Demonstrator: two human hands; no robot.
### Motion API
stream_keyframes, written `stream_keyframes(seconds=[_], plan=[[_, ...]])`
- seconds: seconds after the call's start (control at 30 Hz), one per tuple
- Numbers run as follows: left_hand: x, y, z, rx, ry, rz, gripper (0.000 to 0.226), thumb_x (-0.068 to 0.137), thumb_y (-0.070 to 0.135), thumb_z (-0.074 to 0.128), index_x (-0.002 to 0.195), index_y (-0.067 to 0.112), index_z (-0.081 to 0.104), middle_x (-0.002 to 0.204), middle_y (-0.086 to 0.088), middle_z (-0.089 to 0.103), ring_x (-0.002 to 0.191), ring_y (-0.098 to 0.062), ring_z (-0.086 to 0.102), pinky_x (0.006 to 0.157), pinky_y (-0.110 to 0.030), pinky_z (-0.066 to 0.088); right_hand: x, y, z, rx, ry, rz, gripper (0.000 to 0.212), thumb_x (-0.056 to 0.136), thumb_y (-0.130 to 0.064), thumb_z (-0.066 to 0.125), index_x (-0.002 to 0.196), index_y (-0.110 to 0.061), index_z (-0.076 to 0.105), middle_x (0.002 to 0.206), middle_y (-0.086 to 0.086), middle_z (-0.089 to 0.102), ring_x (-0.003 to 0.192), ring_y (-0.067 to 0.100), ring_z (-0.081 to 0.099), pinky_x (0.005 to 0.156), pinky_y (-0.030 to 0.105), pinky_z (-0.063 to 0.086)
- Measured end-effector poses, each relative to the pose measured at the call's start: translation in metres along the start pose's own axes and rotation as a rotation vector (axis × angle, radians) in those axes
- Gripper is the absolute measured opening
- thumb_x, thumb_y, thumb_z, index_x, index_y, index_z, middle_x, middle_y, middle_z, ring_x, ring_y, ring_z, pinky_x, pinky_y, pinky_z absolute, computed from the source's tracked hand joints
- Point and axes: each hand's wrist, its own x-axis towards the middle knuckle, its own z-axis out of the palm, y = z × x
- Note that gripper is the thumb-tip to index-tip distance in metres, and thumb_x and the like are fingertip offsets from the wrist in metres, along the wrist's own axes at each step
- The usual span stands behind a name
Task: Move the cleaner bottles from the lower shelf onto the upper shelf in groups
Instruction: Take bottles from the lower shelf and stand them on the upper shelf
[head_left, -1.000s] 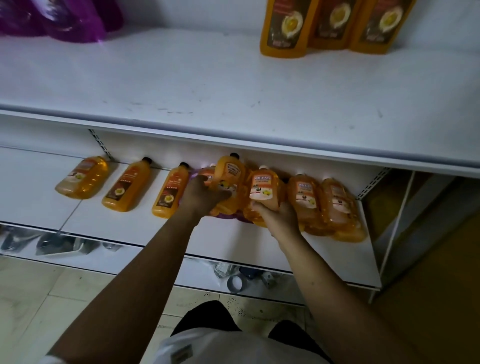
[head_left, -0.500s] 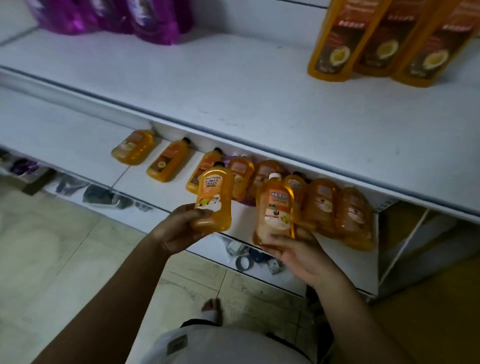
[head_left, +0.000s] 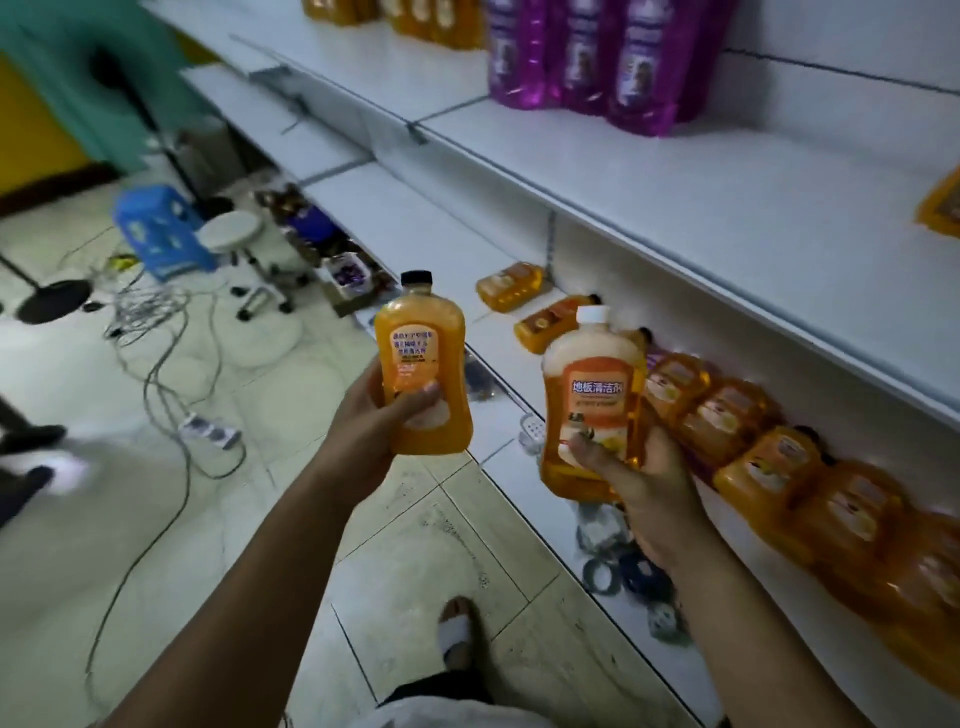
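Two upright orange bottles (head_left: 423, 364), black-capped and white-capped (head_left: 592, 400).

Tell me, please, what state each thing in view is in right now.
black-capped bottle: capped, upright, held in the air.
white-capped bottle: capped, near upright, held in the air.
left grip: curled round the black-capped bottle.
right grip: curled round the white-capped bottle.
lower-shelf orange bottles: lying on their sides.
purple bottles: standing upright on the upper shelf.
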Motion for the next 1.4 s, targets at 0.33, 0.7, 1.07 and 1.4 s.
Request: stream_keyframes(seconds=[0.33,0.7,1.07,1.4], plan=[[-0.01,0.088,-0.1,0.152,0.214,0.24,0.059,0.08,0.027,0.08,0.135,0.025,0.059,0.12,0.005,0.075,0.112,-0.016,0.073,0.089,-0.036,0.058,0.065,-0.068,0.136,-0.122,-0.139,-0.218,0.053,0.074,-0.038,0.093,0.12,-0.029,0.066,0.115,0.0,0.077,0.109,0.021,0.074,0.097,0.047,0.058],[0.06,0.177,-0.248,0.211,0.304,0.407,0.056,0.078,0.028,0.08,0.13,0.028,0.063,0.119,0.007,0.076,0.111,-0.015,0.073,0.092,-0.037,0.057,0.169,-0.099,0.286,-0.24,-0.092,-0.377,0.046,0.08,-0.035,0.088,0.119,-0.02,0.068,0.106,0.002,0.078,0.1,0.023,0.076,0.093,0.053,0.061],[0.182,0.212,-0.317,0.209,0.343,0.452,0.059,0.068,0.038,0.08,0.125,0.038,0.061,0.117,0.014,0.075,0.111,-0.008,0.071,0.091,-0.033,0.055,0.294,-0.117,0.361,-0.244,-0.014,-0.452,0.049,0.077,-0.044,0.086,0.119,-0.028,0.067,0.11,-0.003,0.078,0.105,0.02,0.074,0.098,0.056,0.057],[0.342,0.256,-0.365,0.247,0.329,0.461,0.055,0.073,0.031,0.08,0.125,0.032,0.062,0.111,0.016,0.077,0.105,-0.006,0.073,0.079,-0.019,0.06,0.461,-0.136,0.415,-0.221,0.029,-0.428,0.062,0.071,-0.046,0.085,0.127,-0.028,0.065,0.115,-0.011,0.076,0.108,0.011,0.073,0.098,0.046,0.059]])
